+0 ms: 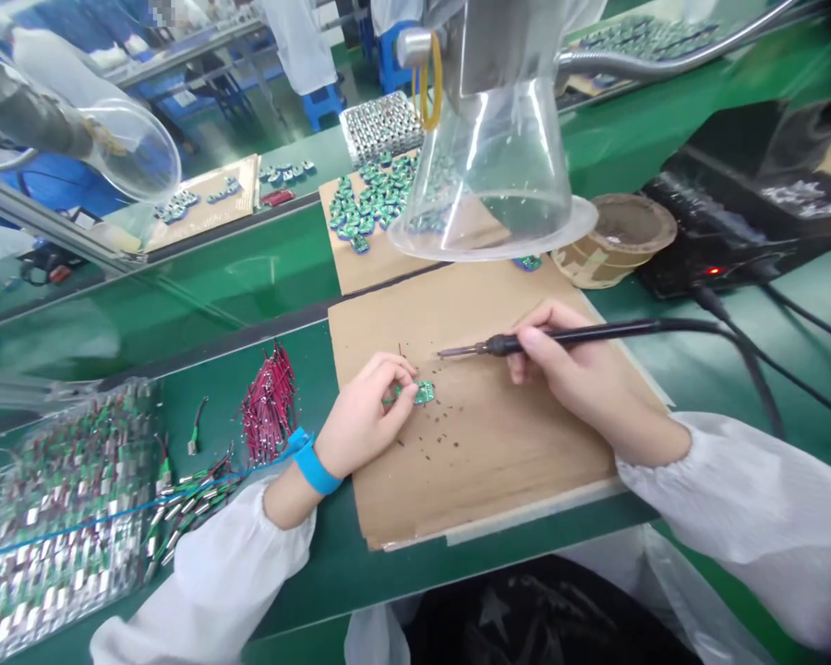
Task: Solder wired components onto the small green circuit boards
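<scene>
Between the thumb and fingers of my left hand is a small green circuit board, low over the cardboard sheet. A short dark red wire sticks up just beyond those fingers. My right hand is closed around a black soldering iron, held like a pen. Its metal tip points left, a little above and to the right of the board, apart from it. Dark specks lie scattered on the cardboard around the board. My left fingers hide part of the board.
A clear fume hood hangs over the cardboard's far edge, with many boards behind it. Red wires and a tray of metal-ended parts lie left. A round tub and black soldering station stand right; the iron's cable trails there.
</scene>
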Demonstrator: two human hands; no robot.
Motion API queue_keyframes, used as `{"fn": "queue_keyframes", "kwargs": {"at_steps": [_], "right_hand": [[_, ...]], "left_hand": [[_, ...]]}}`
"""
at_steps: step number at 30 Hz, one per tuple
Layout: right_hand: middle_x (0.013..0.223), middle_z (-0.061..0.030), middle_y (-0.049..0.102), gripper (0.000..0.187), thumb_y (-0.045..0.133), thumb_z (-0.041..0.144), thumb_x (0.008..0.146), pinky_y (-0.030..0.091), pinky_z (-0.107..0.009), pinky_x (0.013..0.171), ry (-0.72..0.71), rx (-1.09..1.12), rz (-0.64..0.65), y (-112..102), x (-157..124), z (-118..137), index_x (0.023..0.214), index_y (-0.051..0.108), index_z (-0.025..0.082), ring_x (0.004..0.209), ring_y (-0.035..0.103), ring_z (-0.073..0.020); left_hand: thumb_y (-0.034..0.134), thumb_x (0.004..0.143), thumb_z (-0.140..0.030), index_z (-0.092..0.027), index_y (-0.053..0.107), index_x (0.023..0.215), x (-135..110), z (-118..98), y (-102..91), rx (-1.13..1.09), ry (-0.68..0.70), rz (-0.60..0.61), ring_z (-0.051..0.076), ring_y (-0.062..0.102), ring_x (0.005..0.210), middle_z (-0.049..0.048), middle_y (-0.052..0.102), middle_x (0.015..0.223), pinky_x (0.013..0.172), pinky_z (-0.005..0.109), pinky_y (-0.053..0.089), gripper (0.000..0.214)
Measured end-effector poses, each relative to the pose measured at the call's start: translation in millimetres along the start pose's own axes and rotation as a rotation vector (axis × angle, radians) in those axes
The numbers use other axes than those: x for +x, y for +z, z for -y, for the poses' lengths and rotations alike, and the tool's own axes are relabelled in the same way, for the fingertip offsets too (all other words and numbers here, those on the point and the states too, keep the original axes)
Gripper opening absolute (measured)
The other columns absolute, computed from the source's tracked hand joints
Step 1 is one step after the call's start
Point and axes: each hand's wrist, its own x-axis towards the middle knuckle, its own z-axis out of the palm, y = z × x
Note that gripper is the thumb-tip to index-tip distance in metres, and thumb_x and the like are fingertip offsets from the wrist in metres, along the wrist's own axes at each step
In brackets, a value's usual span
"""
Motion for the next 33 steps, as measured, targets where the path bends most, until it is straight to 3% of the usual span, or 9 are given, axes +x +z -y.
{"fn": "queue_keyframes", "kwargs": {"at_steps": [2, 6, 14, 33], "right_hand": [[0.061, 0.0017, 0.063, 0.028, 0.064, 0.049, 0.099, 0.049, -0.03, 0.053, 0.043, 0.05, -0.041, -4.0, 1.2, 1.9, 0.086, 0.058, 0.025, 0.053, 0.06, -0.0154], [0.057, 0.0012, 0.062, 0.035, 0.067, 0.052, 0.096, 0.047, -0.029, 0.053, 0.068, 0.025, 0.067, -6.4, 2.0, 4.6, 0.079, 0.056, 0.023, 0.051, 0.059, -0.0152], [0.061, 0.0005, 0.064, 0.026, 0.063, 0.045, 0.1, 0.044, -0.029, 0.053, 0.008, -0.017, 0.186, -7.5, 0.1, -4.3, 0.086, 0.06, 0.024, 0.054, 0.059, -0.0152], [0.061, 0.0014, 0.063, 0.024, 0.061, 0.041, 0.102, 0.042, -0.028, 0.055, -0.038, -0.095, 0.195, -8.3, -0.9, -3.1, 0.086, 0.058, 0.024, 0.055, 0.055, -0.014]], "left_hand": [[0.054, 0.1, -0.018, -0.02, 0.054, 0.091, -0.9, 0.8, 0.4, 0.025, 0.013, 0.018, 0.015, 0.06, 0.092, 0.006, 0.063, 0.113, 0.08, 0.028, 0.05, 0.009], [0.054, 0.1, -0.018, -0.019, 0.054, 0.092, -1.6, 3.2, 1.0, 0.056, 0.02, 0.039, 0.014, 0.06, 0.089, 0.005, 0.063, 0.114, 0.083, 0.029, 0.049, 0.009], [0.056, 0.099, -0.016, -0.02, 0.055, 0.092, -1.8, 4.2, 0.7, 0.062, 0.032, 0.058, 0.014, 0.059, 0.087, 0.0048, 0.063, 0.115, 0.08, 0.029, 0.049, 0.008], [0.058, 0.097, -0.017, -0.02, 0.053, 0.088, -1.0, 1.0, 4.4, 0.06, 0.004, 0.012, 0.014, 0.059, 0.086, 0.0041, 0.064, 0.11, 0.077, 0.029, 0.047, 0.01]]}}
